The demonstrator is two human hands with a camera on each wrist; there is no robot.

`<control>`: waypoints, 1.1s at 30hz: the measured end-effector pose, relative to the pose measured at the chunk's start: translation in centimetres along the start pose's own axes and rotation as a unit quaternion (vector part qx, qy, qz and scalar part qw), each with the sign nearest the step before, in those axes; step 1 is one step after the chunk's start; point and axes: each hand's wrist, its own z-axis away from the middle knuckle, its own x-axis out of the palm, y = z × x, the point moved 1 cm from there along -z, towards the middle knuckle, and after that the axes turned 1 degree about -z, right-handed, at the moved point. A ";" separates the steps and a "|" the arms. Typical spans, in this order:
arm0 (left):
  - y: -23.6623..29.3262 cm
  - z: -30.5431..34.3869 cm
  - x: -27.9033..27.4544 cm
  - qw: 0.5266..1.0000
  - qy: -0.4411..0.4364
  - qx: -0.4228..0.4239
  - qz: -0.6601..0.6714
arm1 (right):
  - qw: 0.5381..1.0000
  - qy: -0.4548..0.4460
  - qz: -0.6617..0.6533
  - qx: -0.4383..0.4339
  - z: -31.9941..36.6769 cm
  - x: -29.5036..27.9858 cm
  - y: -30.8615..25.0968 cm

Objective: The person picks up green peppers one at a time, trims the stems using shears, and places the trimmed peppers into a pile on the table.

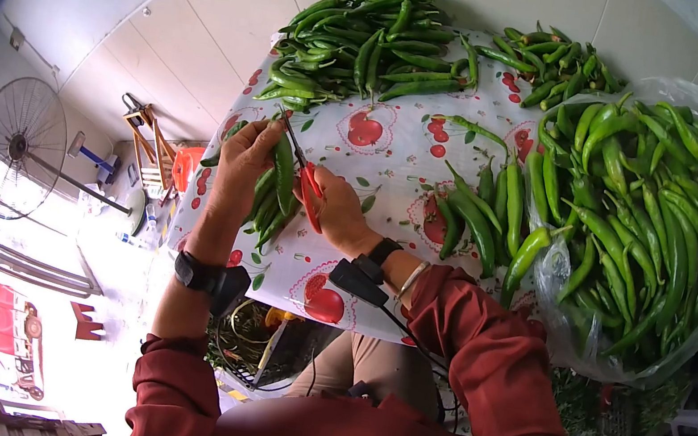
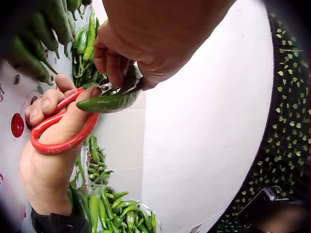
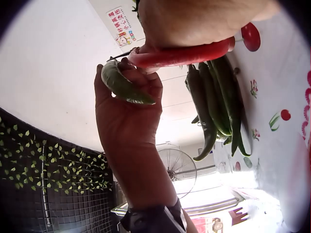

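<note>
The left hand [image 1: 246, 153] pinches a green pepper [image 1: 282, 174] near its stem end, the tip hanging down; the left wrist view shows the same pepper [image 2: 109, 103] between thumb and fingers. Red-handled scissors [image 1: 310, 194] are in the right hand [image 1: 341, 212], its fingers curled through the loops [image 2: 58, 145]. In the right wrist view the dark blades reach the stem end of the pepper [image 3: 124, 85]. Below the left hand [image 3: 131, 116], several peppers [image 3: 211, 99] lie together on the tablecloth [image 3: 272, 145]. Whether the blades are closed on the stem I cannot tell.
A large pile of peppers [image 1: 365, 49] lies at the back, a smaller one [image 1: 561, 65] to its right. An open plastic bag of peppers [image 1: 645, 226] fills the right side, with loose peppers [image 1: 476, 214] beside it. A dark crate [image 1: 292, 354] stands below the front edge.
</note>
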 end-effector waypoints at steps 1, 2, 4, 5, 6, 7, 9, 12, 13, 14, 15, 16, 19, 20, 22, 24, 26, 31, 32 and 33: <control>-0.1 0.1 0.1 1.000 -0.001 0.000 0.000 | 1.000 0.001 0.000 0.000 0.0 -0.1 -0.1; -0.3 0.1 0.2 1.000 -0.003 0.006 0.011 | 1.000 0.000 0.010 -0.003 0.1 -0.1 -0.3; -0.5 0.2 0.3 1.000 -0.006 0.011 0.022 | 1.000 0.000 0.020 -0.005 0.1 -0.1 -0.2; -0.5 0.2 0.4 1.000 -0.005 0.007 0.024 | 1.000 0.006 0.021 -0.012 0.1 0.0 -0.1; -0.5 0.2 0.4 1.000 -0.005 0.004 0.027 | 1.000 0.013 0.021 -0.018 0.0 0.1 0.0; -0.6 0.2 0.3 1.000 -0.005 0.003 0.027 | 1.000 0.013 0.021 -0.018 0.0 0.1 0.1; -0.9 0.1 0.0 1.000 -0.001 0.004 0.031 | 0.999 0.012 0.042 -0.026 0.0 0.1 0.3; -1.2 -0.2 -0.7 1.000 0.000 0.008 0.020 | 0.999 -0.011 0.044 0.003 0.2 -0.3 -0.8; -1.2 -0.2 -0.9 1.000 0.001 0.007 0.020 | 0.999 -0.011 0.044 0.003 0.2 -0.2 -0.7; -1.1 -0.1 -1.1 1.000 0.005 0.016 0.000 | 1.000 -0.011 0.021 -0.006 0.1 0.0 -0.5; -0.9 0.1 -1.2 0.999 0.009 0.025 -0.020 | 1.000 -0.011 -0.001 -0.016 0.1 0.1 -0.4; -0.7 0.3 -1.2 0.999 0.009 0.023 -0.020 | 1.000 -0.011 -0.002 -0.015 0.2 0.1 -0.6; -0.2 0.8 -1.2 0.999 0.018 0.033 -0.023 | 0.999 -0.029 -0.024 0.005 0.3 0.2 -0.4; -0.2 0.9 -1.4 0.999 0.014 0.031 -0.034 | 0.999 -0.020 -0.018 -0.022 0.2 0.5 0.3; -0.4 1.0 -2.0 0.999 0.011 0.027 -0.045 | 0.999 -0.011 -0.013 -0.049 0.2 0.5 0.2; -1.1 0.9 -2.7 0.996 0.035 0.025 -0.073 | 0.998 -0.031 -0.057 0.012 0.5 0.1 -1.1; -1.6 1.0 -3.5 0.994 0.050 0.026 -0.096 | 0.998 -0.015 -0.067 0.010 0.3 0.3 -0.9; -3.2 0.6 -4.9 0.981 0.060 0.046 -0.178 | 0.987 0.013 -0.150 0.047 -0.1 0.2 -0.3; -3.4 0.6 -4.8 0.965 0.049 0.032 -0.255 | 0.987 0.018 -0.154 0.053 -0.1 0.1 -0.2; -3.6 0.6 -4.6 0.943 0.037 0.019 -0.330 | 0.986 0.024 -0.157 0.058 -0.2 0.1 -0.2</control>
